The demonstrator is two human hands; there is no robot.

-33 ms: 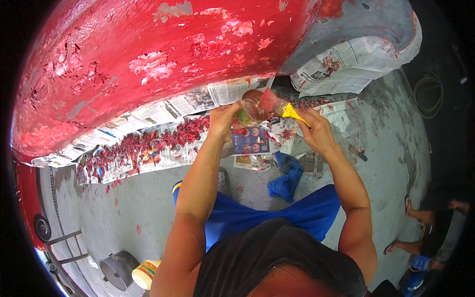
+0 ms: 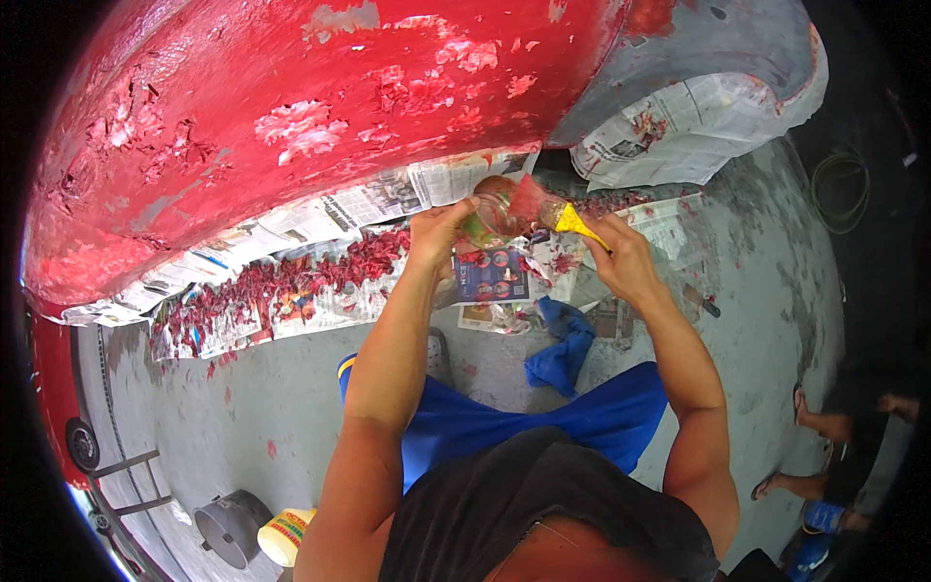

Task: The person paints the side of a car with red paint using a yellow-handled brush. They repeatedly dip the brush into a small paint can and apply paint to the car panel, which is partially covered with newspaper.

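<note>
My left hand [image 2: 440,233] is closed around a clear jar [image 2: 493,215] that is smeared reddish inside and tilted with its mouth to the right. In my right hand [image 2: 626,258] is a paintbrush [image 2: 572,222] with a yellow handle. Its red-stained bristles are right at the jar's mouth; whether they touch the rim I cannot tell. Just beyond both hands rises a red car panel [image 2: 388,87] with blistered, peeling paint and bare grey patches. Newspaper [image 2: 359,206] runs along the panel's lower edge.
Red paint flakes [image 2: 291,281] cover newspaper on the floor. A blue cloth [image 2: 562,349] and a scraper [image 2: 706,302] lie near my knees. A grey bucket [image 2: 233,529] and pale yellow container [image 2: 285,536] stand lower left. Another person's legs [image 2: 810,456] show at right, below a coiled hose [image 2: 840,192].
</note>
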